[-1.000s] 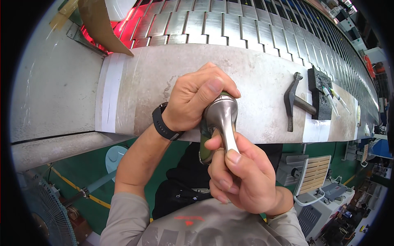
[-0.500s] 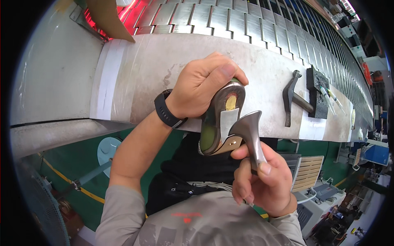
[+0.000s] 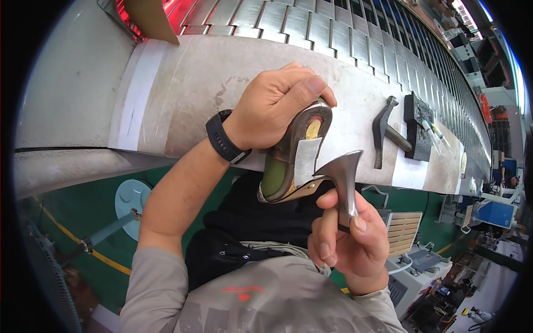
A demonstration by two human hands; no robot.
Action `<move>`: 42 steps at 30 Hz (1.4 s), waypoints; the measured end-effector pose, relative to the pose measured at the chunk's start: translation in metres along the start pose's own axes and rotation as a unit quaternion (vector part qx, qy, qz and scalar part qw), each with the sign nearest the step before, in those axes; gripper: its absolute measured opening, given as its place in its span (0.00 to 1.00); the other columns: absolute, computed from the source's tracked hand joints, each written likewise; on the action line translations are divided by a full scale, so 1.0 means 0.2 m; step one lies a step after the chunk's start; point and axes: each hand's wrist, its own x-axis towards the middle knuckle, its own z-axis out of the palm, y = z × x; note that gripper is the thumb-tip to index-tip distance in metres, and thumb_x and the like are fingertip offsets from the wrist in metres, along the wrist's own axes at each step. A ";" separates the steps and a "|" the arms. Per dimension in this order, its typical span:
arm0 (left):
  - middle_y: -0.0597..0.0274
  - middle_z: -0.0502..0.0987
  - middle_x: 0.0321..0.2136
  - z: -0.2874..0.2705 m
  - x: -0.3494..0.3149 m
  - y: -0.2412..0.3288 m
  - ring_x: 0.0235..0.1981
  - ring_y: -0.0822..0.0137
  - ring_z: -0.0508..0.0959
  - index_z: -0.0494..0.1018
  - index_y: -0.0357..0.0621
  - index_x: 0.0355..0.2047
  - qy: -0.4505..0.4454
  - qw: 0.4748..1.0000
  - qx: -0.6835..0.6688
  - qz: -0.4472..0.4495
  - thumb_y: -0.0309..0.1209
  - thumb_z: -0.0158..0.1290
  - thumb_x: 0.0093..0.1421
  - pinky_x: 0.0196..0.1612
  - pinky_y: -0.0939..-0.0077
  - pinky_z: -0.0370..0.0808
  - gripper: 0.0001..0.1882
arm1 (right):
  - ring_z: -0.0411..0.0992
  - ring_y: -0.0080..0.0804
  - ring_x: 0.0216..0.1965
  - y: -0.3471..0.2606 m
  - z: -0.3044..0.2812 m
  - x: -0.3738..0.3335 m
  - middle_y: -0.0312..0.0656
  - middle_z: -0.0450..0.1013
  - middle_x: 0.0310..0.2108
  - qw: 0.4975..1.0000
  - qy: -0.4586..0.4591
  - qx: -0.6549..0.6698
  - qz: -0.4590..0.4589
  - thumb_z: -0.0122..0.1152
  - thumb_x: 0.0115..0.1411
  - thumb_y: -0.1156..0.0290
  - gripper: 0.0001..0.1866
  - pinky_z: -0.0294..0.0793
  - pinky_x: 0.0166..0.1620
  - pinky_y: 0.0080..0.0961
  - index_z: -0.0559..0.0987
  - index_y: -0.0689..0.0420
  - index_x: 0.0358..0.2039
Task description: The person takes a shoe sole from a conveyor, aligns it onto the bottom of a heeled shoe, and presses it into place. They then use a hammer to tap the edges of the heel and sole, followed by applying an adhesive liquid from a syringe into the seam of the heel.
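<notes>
My left hand (image 3: pixel 277 105) is wrapped over the upper end of a partly made shoe (image 3: pixel 313 114), held tilted above the near edge of the bench. The shoe has a dark rim, a white piece (image 3: pixel 306 158) along its middle and a yellowish patch. A rounded green part (image 3: pixel 273 176) fills its lower end, where a tan strap-like flap hangs off. My right hand (image 3: pixel 355 238) grips a metal shoehorn (image 3: pixel 345 183) with a broad flared end pointing up, close beside the flap. Whether the shoehorn touches the flap is hard to tell.
On the bench (image 3: pixel 200 72), to the right, lie a hammer (image 3: pixel 382 130) and a black block (image 3: pixel 416 125) with syringe-like tubes (image 3: pixel 432 136) on it. A slatted metal conveyor (image 3: pixel 311 28) runs behind. A blue round stool (image 3: pixel 130 200) stands at lower left.
My view has shifted slightly, so the bench things sit further left. The shoe's lower end has swung a little left, and the shoehorn stands more upright beside it. Both grips remain.
</notes>
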 end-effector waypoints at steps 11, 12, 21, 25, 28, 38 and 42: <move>0.57 0.83 0.41 0.02 -0.01 0.00 0.43 0.70 0.80 0.83 0.32 0.40 0.011 1.000 -0.015 -0.010 0.39 0.43 0.81 0.50 0.74 0.75 0.24 | 0.67 0.31 0.27 0.12 -0.07 0.00 0.43 0.69 0.26 0.995 -0.021 0.095 -0.023 0.51 0.72 0.61 0.18 0.73 0.35 0.34 0.72 0.62 0.52; 0.57 0.83 0.41 0.02 -0.01 0.00 0.43 0.70 0.80 0.83 0.32 0.40 0.010 1.000 -0.016 -0.012 0.39 0.43 0.81 0.50 0.74 0.75 0.24 | 0.65 0.28 0.26 0.14 -0.09 0.00 0.40 0.67 0.25 0.994 -0.025 0.103 -0.035 0.50 0.74 0.58 0.18 0.71 0.34 0.33 0.74 0.61 0.50; 0.57 0.82 0.40 0.01 -0.01 0.00 0.43 0.70 0.80 0.83 0.32 0.41 0.007 1.000 0.001 -0.005 0.39 0.43 0.81 0.50 0.74 0.75 0.24 | 0.59 0.23 0.23 0.26 -0.19 0.01 0.33 0.65 0.23 0.991 -0.034 0.100 -0.084 0.52 0.75 0.40 0.30 0.66 0.28 0.29 0.78 0.59 0.46; 0.57 0.82 0.40 0.02 -0.01 0.00 0.43 0.70 0.79 0.83 0.32 0.41 0.005 1.000 -0.015 -0.017 0.39 0.42 0.81 0.50 0.74 0.75 0.25 | 0.67 0.28 0.25 0.26 -0.20 0.01 0.39 0.72 0.26 0.989 -0.016 0.092 -0.111 0.61 0.73 0.50 0.26 0.70 0.30 0.31 0.78 0.64 0.52; 0.57 0.83 0.40 0.01 -0.01 -0.01 0.42 0.71 0.80 0.83 0.32 0.41 0.001 1.000 0.002 0.007 0.39 0.42 0.81 0.49 0.75 0.75 0.25 | 0.76 0.36 0.32 0.23 -0.24 0.00 0.46 0.79 0.31 0.993 0.028 -0.019 -0.110 0.68 0.69 0.63 0.22 0.76 0.36 0.33 0.79 0.67 0.54; 0.56 0.83 0.41 0.02 -0.01 -0.01 0.42 0.70 0.81 0.82 0.31 0.41 0.001 0.998 -0.051 -0.030 0.40 0.39 0.82 0.48 0.76 0.76 0.27 | 0.82 0.48 0.45 0.11 -0.34 0.04 0.52 0.83 0.47 0.815 -0.040 -0.517 -0.258 0.80 0.52 0.76 0.14 0.79 0.49 0.37 0.86 0.63 0.38; 0.52 0.83 0.42 0.00 -0.01 -0.01 0.44 0.65 0.81 0.81 0.30 0.41 -0.016 0.999 -0.025 -0.019 0.40 0.37 0.82 0.50 0.71 0.76 0.28 | 0.83 0.44 0.43 0.15 -0.33 0.04 0.50 0.83 0.47 0.816 -0.032 -0.508 -0.275 0.78 0.54 0.76 0.12 0.80 0.45 0.32 0.86 0.62 0.39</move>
